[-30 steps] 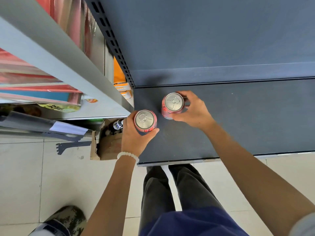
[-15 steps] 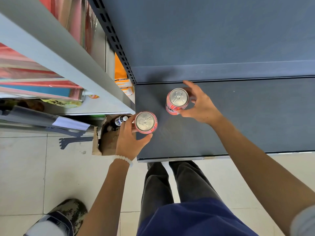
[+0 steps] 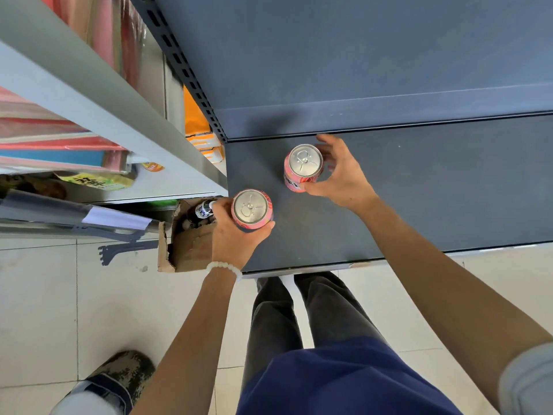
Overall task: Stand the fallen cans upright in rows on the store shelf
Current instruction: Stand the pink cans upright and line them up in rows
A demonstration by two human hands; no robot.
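On the dark shelf (image 3: 419, 190), near its left end, two pink cans are seen from above with their silver tops up. The nearer can (image 3: 251, 208) is gripped by the left hand (image 3: 236, 238), the thumb curled round its near side and the fingers wrapped behind its left side; whether its base touches the shelf cannot be told. The farther can (image 3: 302, 166) is stood upright close to the back wall. It is touched at its near side by the thumb of the right hand (image 3: 341, 175), whose fingers are spread loosely behind it. A cardboard box (image 3: 188, 250) is seen on the floor left of the shelf.
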